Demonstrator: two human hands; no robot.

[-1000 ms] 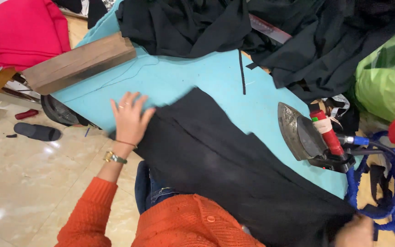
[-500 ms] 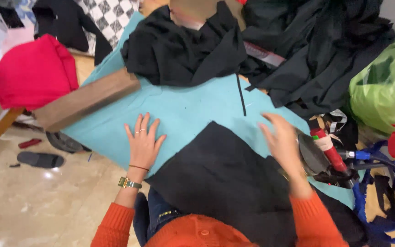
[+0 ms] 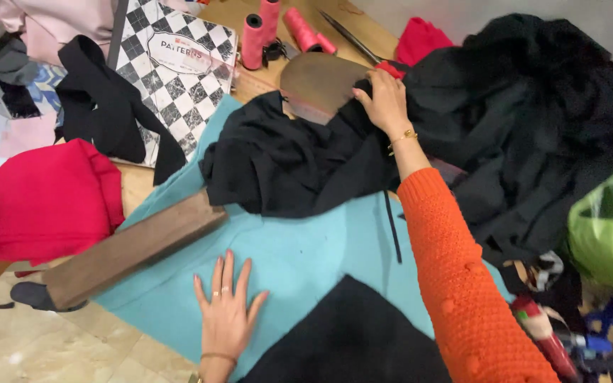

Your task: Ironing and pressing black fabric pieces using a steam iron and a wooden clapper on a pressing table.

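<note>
Left hand lies flat, palm down, fingers spread and released, on the turquoise cloth covering the work surface, holding nothing. Right hand reaches far forward in an orange knit sleeve; fingers curl over the edge of a rounded brown board where it meets the heap of black fabric; cannot tell if they actually clamp the board or only rest on it. Board sits partly buried at the top of that heap. Another black piece lies at the near edge, just beside the left hand. Wooden block lies at the cloth's left edge. 3 pink thread spools stand behind the board, checkered box to their left, red garment far left.
</note>
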